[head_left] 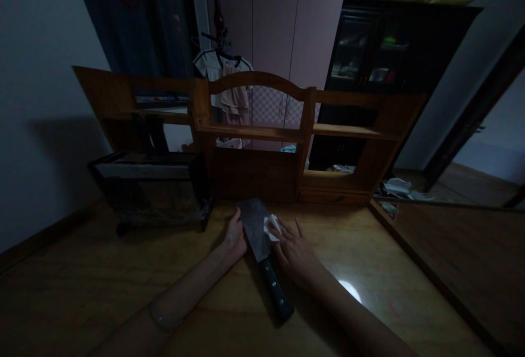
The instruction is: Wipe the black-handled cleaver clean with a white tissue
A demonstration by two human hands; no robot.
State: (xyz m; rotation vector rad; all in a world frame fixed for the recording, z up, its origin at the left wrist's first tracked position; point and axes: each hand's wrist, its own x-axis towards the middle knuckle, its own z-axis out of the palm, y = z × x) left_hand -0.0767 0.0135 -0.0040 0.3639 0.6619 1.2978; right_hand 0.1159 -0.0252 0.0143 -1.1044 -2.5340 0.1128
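Observation:
A cleaver [255, 232] with a broad grey blade and a black riveted handle lies slanted over the wooden desk, its handle pointing toward me. My left hand [235, 236] grips the blade along its left edge, thumb up near the far end. On the blade's right side, my right hand [293, 250] presses a crumpled white tissue [272, 227] against the metal, with some fingers spread out. The underside of the blade and the left fingertips are hidden.
A knife block [153, 193] with black handles sticking up stands at the left on the desk [197, 302]. Behind the cleaver rises a wooden shelf unit [254, 171]. A raised edge [426, 269] runs down the desk's right side.

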